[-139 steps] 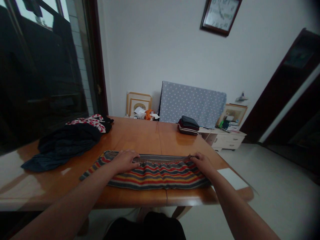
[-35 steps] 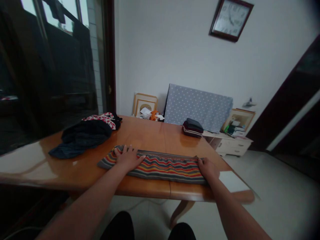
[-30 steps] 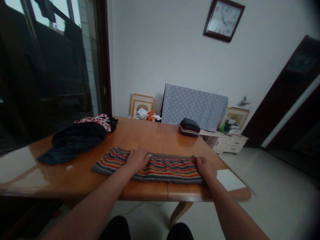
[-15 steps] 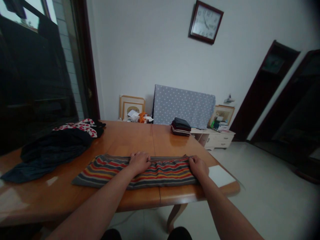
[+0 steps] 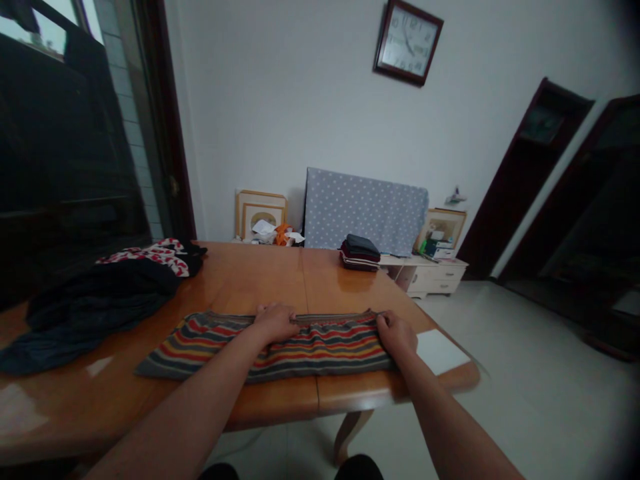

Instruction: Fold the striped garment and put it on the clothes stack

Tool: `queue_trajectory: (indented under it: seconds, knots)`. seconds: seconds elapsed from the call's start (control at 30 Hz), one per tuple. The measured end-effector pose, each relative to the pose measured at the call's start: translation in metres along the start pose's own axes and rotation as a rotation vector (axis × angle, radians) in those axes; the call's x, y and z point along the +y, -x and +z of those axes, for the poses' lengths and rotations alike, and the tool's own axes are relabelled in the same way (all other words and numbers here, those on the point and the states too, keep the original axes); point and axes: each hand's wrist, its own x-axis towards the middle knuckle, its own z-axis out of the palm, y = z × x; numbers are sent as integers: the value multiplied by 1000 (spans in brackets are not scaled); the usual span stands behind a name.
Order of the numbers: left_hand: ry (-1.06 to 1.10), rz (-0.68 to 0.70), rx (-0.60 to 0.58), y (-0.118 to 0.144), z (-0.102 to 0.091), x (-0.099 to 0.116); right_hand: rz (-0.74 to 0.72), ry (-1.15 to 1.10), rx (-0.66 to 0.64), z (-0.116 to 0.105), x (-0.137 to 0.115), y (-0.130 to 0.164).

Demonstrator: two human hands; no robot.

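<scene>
Both hands' grip on striped garment, lying left-right, waistband seemingly far-side

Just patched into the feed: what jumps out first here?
A striped cloth lies folded along the near edge of the wooden table, with the left hand pressing mid-cloth and the right hand at its right end. Dark clothes are heaped at the table's left.

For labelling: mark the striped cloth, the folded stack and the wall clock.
striped cloth (image 5: 200, 340), head view, bare left stretch.
folded stack (image 5: 360, 252), head view, middle of its front side.
wall clock (image 5: 407, 41), head view, dial centre.
</scene>
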Motion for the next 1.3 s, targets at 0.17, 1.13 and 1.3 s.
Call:
queue_trajectory:
  seconds: [0.17, 1.13, 1.3]
  knots:
    - [-1, 85, 39, 0, -6, -1, 9, 7, 12, -2, -1, 3]
    - [128, 432, 220, 17, 52, 2, -76, -357, 30, 0, 24, -23]
    - [137, 417, 219, 19, 50, 3, -91, -329, -47, -14, 26, -27]
